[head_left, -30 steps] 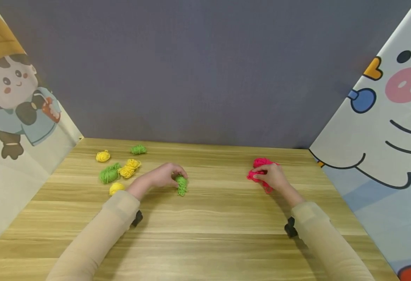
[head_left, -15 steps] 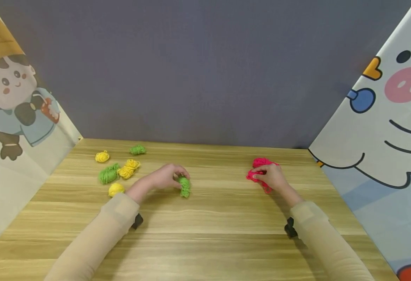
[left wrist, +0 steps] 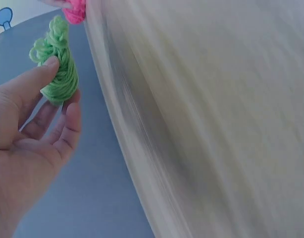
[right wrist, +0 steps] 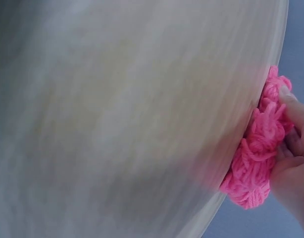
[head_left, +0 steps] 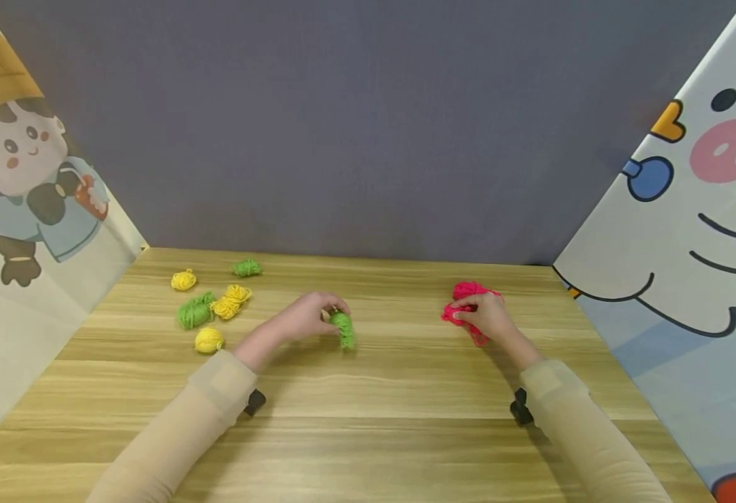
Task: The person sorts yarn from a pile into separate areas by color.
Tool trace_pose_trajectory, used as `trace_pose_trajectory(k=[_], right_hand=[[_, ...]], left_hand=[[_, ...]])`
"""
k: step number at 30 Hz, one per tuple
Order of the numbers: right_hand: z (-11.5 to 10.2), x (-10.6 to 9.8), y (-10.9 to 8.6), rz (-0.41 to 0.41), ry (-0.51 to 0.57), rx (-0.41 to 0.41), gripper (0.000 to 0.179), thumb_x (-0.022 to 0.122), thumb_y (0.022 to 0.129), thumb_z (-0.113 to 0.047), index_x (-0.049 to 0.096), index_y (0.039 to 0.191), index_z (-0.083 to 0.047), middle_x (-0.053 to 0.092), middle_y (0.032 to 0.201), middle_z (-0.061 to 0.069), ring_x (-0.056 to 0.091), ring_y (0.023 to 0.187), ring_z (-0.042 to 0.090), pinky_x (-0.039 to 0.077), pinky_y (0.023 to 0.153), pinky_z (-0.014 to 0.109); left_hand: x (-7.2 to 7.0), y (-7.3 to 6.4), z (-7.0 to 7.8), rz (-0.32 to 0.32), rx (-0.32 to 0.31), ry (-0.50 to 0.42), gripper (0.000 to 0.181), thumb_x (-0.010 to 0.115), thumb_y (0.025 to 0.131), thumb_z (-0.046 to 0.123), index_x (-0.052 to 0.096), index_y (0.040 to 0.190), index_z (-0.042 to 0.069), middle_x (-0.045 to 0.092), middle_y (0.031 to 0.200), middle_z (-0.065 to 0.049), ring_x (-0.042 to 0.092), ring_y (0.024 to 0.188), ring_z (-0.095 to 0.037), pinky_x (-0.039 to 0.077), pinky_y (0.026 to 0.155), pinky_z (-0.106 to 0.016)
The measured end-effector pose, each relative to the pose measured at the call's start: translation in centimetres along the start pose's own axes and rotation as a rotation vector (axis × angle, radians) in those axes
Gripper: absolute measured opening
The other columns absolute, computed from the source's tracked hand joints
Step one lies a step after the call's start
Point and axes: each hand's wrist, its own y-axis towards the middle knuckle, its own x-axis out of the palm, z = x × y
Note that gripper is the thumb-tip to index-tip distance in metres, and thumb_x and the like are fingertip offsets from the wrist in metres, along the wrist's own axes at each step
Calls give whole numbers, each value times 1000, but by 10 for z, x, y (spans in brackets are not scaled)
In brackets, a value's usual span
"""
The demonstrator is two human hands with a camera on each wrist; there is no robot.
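Observation:
My left hand (head_left: 307, 318) pinches a small green yarn bundle (head_left: 345, 331) between thumb and fingers, close over the middle of the table. In the left wrist view the green yarn (left wrist: 63, 74) stands tall with loops at its top, the thumb across its side. Farther right, my right hand (head_left: 492, 318) grips bright pink yarn (head_left: 452, 314) with thumb and fingertips. More pink yarn (head_left: 468, 289) shows just behind and below those fingers. Seen from the right wrist, the pink yarn (right wrist: 256, 153) forms a lumpy pile along the tabletop, partly hidden by the hand.
On the left of the wooden table (head_left: 368, 433) lie yellow yarn balls (head_left: 209, 340), a looser yellow bundle (head_left: 232, 302) and green bundles (head_left: 196, 311). A grey panel (head_left: 355, 140) rises behind the table. Printed panels (head_left: 707, 230) flank both sides.
My left hand has moved right with the green yarn bundle, toward the pink yarn. My right hand has stayed in place on the pink yarn.

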Motion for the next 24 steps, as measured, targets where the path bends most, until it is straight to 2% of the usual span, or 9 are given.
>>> trace_pose_trajectory(k=[4,10,15,24], right_hand=[[0,0,0,-4,1,-1,18,78,76,-17,77,92,-9,72,96,12,61,100,35,50,87,48],[1,0,2,-13,1,2,18,78,76,-17,77,92,-10,72,98,11,61,103,35,50,89,48],[2,-1,2,-28,-4,7,18,78,77,-17,77,93,-11,72,100,11,60,105,35,49,91,49],[1,-1,2,-25,7,4,17,79,76,-18,77,91,-10,72,101,11,61,104,34,49,90,48]], left_hand=[[6,4,7,47,-3,-1,34,75,77,4,65,109,6,66,102,-5,60,92,-18,55,75,-25],[15,12,19,121,-49,-33,30,77,77,7,67,106,7,66,99,-4,61,89,-17,53,66,-20],[24,19,29,168,-73,-43,30,78,76,10,67,104,8,64,96,-3,60,86,-15,51,66,-21],[42,31,48,188,-76,-80,28,79,76,13,67,102,9,66,97,-2,61,85,-14,52,72,-23]])
